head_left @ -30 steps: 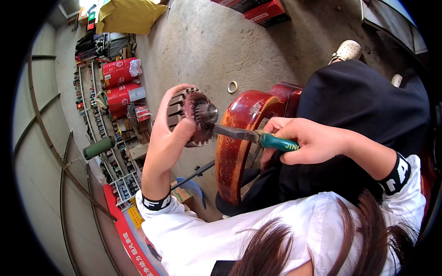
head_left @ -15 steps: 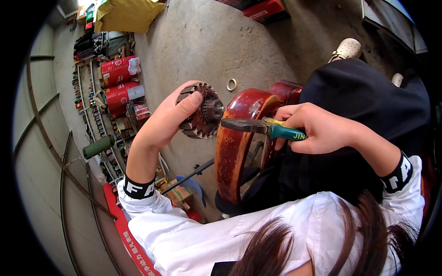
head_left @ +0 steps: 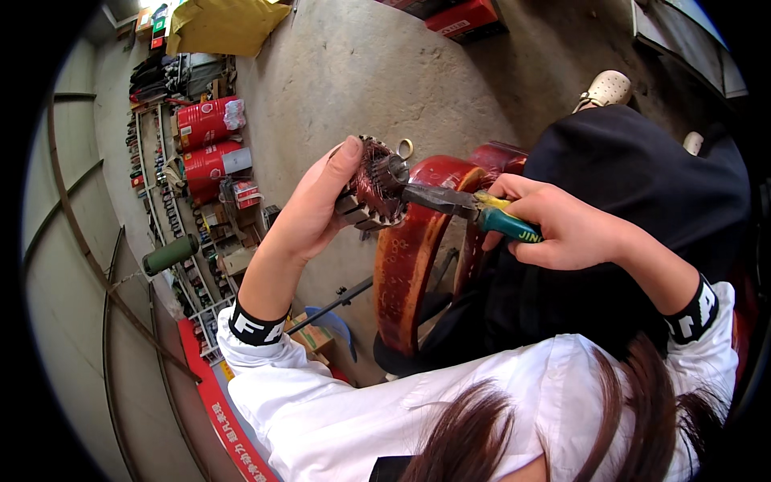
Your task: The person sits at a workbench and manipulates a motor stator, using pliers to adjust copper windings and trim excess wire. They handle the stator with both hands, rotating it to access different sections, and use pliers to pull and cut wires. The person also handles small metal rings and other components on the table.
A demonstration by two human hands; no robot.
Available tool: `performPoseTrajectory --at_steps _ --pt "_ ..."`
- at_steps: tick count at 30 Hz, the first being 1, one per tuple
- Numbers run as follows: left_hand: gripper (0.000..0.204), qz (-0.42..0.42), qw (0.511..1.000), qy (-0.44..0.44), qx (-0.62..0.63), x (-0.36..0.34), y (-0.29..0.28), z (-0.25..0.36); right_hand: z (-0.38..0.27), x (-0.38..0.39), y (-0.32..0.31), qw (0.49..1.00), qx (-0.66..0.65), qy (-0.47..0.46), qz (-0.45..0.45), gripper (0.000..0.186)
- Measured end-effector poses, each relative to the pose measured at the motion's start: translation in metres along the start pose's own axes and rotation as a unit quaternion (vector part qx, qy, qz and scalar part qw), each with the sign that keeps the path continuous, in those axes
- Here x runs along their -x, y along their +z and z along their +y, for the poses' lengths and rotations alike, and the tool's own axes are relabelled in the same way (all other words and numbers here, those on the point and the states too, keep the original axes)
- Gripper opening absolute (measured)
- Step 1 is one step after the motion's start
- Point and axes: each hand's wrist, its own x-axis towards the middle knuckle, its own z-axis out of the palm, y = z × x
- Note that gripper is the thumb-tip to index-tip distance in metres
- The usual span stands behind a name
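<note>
My left hand (head_left: 321,197) is wrapped round a motor armature (head_left: 377,183), a slotted metal cylinder with copper-brown windings and a small grey commutator on its face. The thumb lies over its upper rim. In my right hand (head_left: 558,221) are pliers (head_left: 474,207) with green and yellow handles, held level. Their dark jaws reach left to the armature's face, beside the commutator. Whether the tips grip anything there I cannot tell. Under the pliers is a worn red-brown wooden stool (head_left: 408,265) with a curved rim.
A small ring (head_left: 405,149) shows on the concrete floor just past the armature. Red drums (head_left: 210,173) and shelves of small parts line the left side. A red box (head_left: 466,20) sits at the far side, and a yellow sheet (head_left: 225,26) at the far left.
The armature has moved slightly right and tilted, turning its face farther from view. The pliers have shifted slightly right and angled, with their jaws now at its windings.
</note>
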Motion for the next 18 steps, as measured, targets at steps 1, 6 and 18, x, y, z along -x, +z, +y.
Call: performPoseTrajectory --at_steps 1,6,18 --pt "0.055 0.013 1.000 0.003 0.000 0.001 0.003 0.000 0.000 0.000 0.001 1.000 0.000 -0.001 0.005 0.026" --pt "0.055 0.043 0.999 -0.006 0.001 -0.001 0.009 0.000 -0.002 0.002 0.004 0.999 0.023 0.011 0.027 0.025" --pt "0.059 0.021 0.999 -0.018 -0.022 -0.008 0.009 -0.013 -0.013 0.009 -0.004 0.985 0.166 0.013 0.054 0.016"
